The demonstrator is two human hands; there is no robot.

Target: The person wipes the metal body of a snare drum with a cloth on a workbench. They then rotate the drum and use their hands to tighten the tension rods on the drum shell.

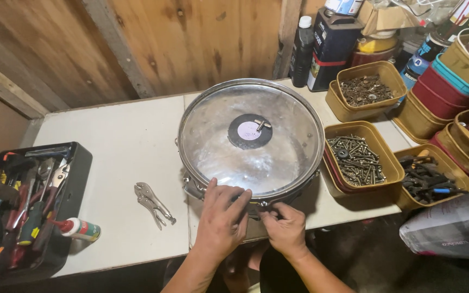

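Note:
A round drum [213, 135] with a clear skin and a shiny metal hoop lies flat on the white table [120, 141]. A dark disc with a small metal key [251, 131] rests at the skin's centre. My left hand [221, 220] presses on the near rim with fingers spread over the hoop. My right hand [284, 228] pinches a small fitting at the hoop's near edge, beside the left hand. What the right fingers grip is mostly hidden.
Locking pliers [153, 204] lie on the table to the left of the drum. A black tray [77, 163] of hand tools sits far left, with a small glue bottle [80, 228]. Yellow tubs of screws [358, 160] and bolts [366, 89] crowd the right side; bottles stand behind.

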